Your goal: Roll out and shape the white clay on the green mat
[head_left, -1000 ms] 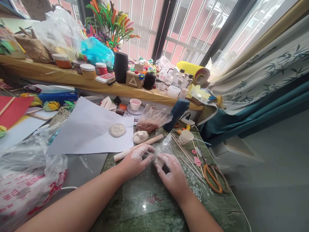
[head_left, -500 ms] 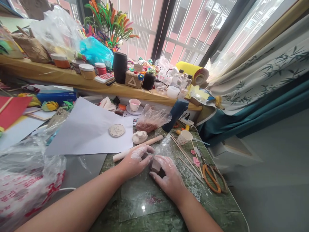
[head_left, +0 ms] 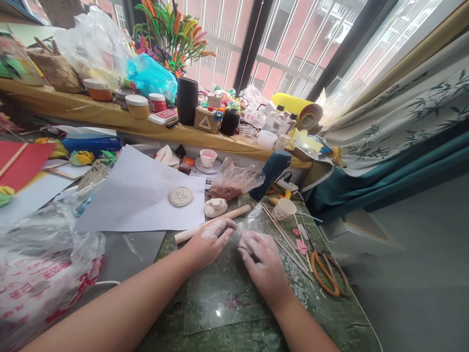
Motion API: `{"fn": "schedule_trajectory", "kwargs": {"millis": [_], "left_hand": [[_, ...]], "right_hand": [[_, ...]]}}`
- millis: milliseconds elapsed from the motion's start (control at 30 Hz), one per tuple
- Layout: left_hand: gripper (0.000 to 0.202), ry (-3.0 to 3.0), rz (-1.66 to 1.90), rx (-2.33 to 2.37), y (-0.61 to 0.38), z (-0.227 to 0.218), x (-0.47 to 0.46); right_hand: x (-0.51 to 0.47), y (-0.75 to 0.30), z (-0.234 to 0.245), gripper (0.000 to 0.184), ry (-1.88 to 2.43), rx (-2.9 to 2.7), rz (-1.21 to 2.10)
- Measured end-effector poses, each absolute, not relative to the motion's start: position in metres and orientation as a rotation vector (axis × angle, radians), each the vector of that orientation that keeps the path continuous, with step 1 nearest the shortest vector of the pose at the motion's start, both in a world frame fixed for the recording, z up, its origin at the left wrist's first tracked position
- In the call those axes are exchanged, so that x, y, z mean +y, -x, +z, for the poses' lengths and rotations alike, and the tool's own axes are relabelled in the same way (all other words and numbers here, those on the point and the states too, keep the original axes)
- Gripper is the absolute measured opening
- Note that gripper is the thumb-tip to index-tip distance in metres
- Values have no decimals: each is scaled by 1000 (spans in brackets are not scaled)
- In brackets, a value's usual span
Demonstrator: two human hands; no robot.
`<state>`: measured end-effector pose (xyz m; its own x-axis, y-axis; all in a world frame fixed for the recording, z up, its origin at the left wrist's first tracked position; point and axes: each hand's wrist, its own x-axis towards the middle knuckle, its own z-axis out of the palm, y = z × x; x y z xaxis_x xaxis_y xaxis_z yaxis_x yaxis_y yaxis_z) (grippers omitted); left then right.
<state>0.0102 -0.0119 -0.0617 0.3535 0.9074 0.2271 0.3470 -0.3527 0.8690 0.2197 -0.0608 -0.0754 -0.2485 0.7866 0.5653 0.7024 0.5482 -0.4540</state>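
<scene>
My left hand (head_left: 216,239), dusted with white, hovers over the clear sheet (head_left: 208,303) with its fingers stretched and thumb apart; nothing shows in it. To its right, my right hand (head_left: 262,259) has its fingers curled in, and they hide the small pale piece of clay seen there half a second ago. A wooden rolling pin (head_left: 238,211) lies just beyond my left hand. Behind the pin sits a lump of white clay (head_left: 215,208). A round clay disc with a star scratched in it (head_left: 181,196) rests on the white paper (head_left: 135,195).
Right of my hands lie thin sticks (head_left: 282,230), a paper cup (head_left: 285,209) and orange-handled scissors (head_left: 325,274). Behind stand a bag of brown material (head_left: 234,183) and a dark blue cylinder (head_left: 271,173). A plastic bag (head_left: 47,274) covers the left side. Jars crowd the windowsill (head_left: 139,124).
My right hand has drawn away to the right from my left hand, and its fingers have curled in. The pale piece of clay between its thumb and fingers is no longer visible.
</scene>
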Motion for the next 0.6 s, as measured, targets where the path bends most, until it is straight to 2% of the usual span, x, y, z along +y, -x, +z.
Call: {"fn": "schedule_trajectory", "kwargs": {"millis": [167,367,500,600], "left_hand": [[23,-1847,945,1081,-10,-60,-13],[23,-1848,920,1086,-10,-60,-13],[22,-1884,898,1083,-10,-61,-14],[33,-1878,804,1010,-11,-61,-17]], "right_hand": [[-62,-222,-78,36,1213,-1999,163],[-61,-220,-88,58,1351,-1977,282],[-62,-219,-91,66,1333,-2010,359],[-65,-216,-90,62,1196,-1982,294]]}}
